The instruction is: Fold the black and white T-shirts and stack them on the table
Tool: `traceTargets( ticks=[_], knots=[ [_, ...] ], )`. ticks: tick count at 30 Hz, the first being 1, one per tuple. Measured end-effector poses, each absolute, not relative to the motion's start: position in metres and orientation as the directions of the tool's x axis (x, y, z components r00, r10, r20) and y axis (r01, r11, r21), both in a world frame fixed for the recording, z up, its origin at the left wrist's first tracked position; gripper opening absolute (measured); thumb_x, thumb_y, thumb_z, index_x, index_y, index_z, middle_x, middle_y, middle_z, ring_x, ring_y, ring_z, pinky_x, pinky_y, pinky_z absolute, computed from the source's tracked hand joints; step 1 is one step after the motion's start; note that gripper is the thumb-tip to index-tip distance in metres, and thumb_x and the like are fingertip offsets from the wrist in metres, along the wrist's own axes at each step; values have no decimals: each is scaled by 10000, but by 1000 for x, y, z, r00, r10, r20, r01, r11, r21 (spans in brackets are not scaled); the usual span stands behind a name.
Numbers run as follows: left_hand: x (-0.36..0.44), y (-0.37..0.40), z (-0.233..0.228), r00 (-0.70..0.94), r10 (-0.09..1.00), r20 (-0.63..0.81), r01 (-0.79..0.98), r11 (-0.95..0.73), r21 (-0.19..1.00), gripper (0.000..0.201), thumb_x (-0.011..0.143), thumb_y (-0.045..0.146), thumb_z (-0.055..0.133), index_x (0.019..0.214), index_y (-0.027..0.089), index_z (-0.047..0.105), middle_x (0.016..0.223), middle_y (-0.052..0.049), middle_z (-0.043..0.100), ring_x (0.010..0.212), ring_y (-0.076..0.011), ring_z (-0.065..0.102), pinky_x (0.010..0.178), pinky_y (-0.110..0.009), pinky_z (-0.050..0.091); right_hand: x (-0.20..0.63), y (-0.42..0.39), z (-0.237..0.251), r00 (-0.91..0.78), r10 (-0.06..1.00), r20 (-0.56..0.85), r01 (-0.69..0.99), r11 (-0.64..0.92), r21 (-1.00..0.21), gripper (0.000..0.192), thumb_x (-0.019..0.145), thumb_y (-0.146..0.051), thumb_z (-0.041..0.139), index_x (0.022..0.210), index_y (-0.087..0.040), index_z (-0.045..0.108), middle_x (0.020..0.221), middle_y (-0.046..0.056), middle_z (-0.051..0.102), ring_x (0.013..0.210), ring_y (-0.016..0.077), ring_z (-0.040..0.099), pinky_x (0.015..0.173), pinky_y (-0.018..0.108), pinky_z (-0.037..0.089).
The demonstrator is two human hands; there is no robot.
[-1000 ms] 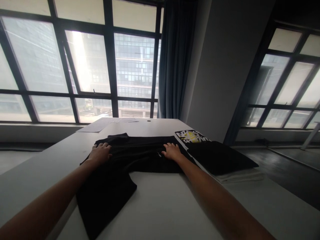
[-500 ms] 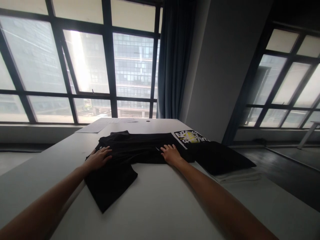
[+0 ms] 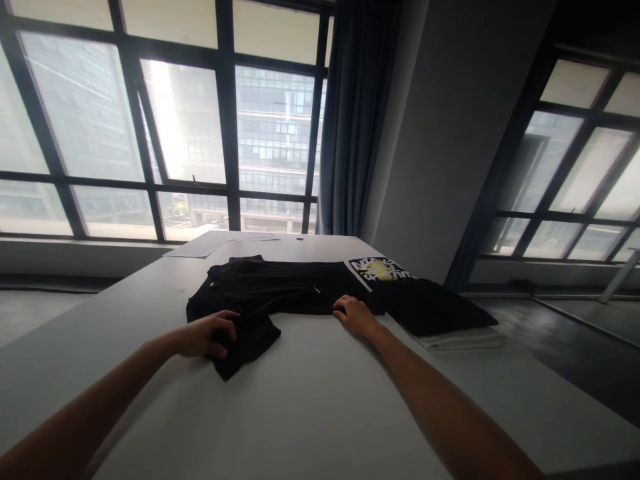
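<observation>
At frame center, a black shirt (image 3: 273, 293) lies spread on a white table (image 3: 310, 400) — the left hand (image 3: 207, 333) curls around its lower sleeve, gripping cloth. Right hand (image 3: 355, 313) presses the shirt's near edge, fingers bent — beside a folded stack (image 3: 435, 313) at right.

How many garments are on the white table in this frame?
3, possibly more hidden: a black cloth shirt spread under both hands, and right of it a black folded garment atop a white folded one.

black shirt (image 3: 260, 293); white table (image 3: 320, 400); yellow-white print on black folded shirt (image 3: 380, 270).
</observation>
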State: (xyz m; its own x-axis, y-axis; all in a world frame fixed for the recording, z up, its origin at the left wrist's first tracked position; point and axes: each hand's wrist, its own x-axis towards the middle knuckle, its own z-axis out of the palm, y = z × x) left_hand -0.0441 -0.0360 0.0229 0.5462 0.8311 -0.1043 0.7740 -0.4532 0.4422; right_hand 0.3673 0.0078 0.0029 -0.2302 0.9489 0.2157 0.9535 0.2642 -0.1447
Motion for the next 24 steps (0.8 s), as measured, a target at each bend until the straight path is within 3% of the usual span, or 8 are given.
traceTargets(
  ticks=[2,5,9,12,15,18,21,24],
  knots=[
    [-39,-38,28,563,826,-40,751,-490,443,279,750,478,635,836,220,696,1505,-68,400,1329,-336,413,1085,-434,363,370,8,5,-228,936,269,954,270,-129,185,898,-293,549,966,-214,702,1106,58,646,1060,213,569,895,323,396],
    [-40,-43,45,587,809,36,671,-511,538,324,759,532,606,772,214,669,1461,-68,476,1301,-320,448,1081,-418,369,375,8,11,-222,893,391,950,289,-120,162,890,-255,546,926,-199,694,1084,69,654,1048,208,567,913,324,383],
    [-60,-54,70,599,799,-61,579,-379,722,421,644,647,661,748,239,688,1268,-53,659,1167,-330,569,983,-425,470,387,10,14,-243,896,371,929,325,-177,201,826,-387,637,876,-203,702,1179,64,638,1096,228,565,957,341,388],
    [-67,-54,73,603,787,-130,566,-307,765,467,659,683,641,829,260,742,1139,-63,724,1096,-336,622,960,-439,494,395,13,8,-254,907,334,914,339,-224,379,834,-463,611,1100,-202,675,1300,81,591,1197,240,528,1033,360,360],
    [-67,-39,54,470,882,-24,639,-322,698,573,777,711,494,1027,253,731,1140,-63,721,1101,-301,629,1010,-442,462,394,18,1,-243,917,316,924,319,-212,569,836,-343,590,1372,-172,500,1432,107,486,1345,240,400,1131,399,250],
    [-71,-19,25,353,931,92,771,-346,535,706,762,745,462,1186,217,661,1329,-83,616,1230,-298,549,1084,-450,391,386,24,-5,-254,936,244,934,303,-188,636,815,-197,510,1441,-148,410,1483,109,425,1403,220,313,1169,426,157],
    [-82,-4,4,343,939,31,857,-327,399,837,686,721,565,1344,205,544,1521,-108,397,1386,-311,374,1146,-444,302,378,29,-9,-295,936,193,927,329,-179,693,763,-122,450,1453,-159,394,1489,91,417,1407,205,296,1177,437,105],
    [-93,-1,1,281,956,-83,915,-241,324,979,623,673,652,1445,191,424,1584,-135,239,1429,-321,282,1150,-422,291,372,32,-7,-313,919,238,927,351,-135,707,701,-122,483,1407,-156,462,1395,115,506,1325,225,397,1172,434,88]
  ],
)
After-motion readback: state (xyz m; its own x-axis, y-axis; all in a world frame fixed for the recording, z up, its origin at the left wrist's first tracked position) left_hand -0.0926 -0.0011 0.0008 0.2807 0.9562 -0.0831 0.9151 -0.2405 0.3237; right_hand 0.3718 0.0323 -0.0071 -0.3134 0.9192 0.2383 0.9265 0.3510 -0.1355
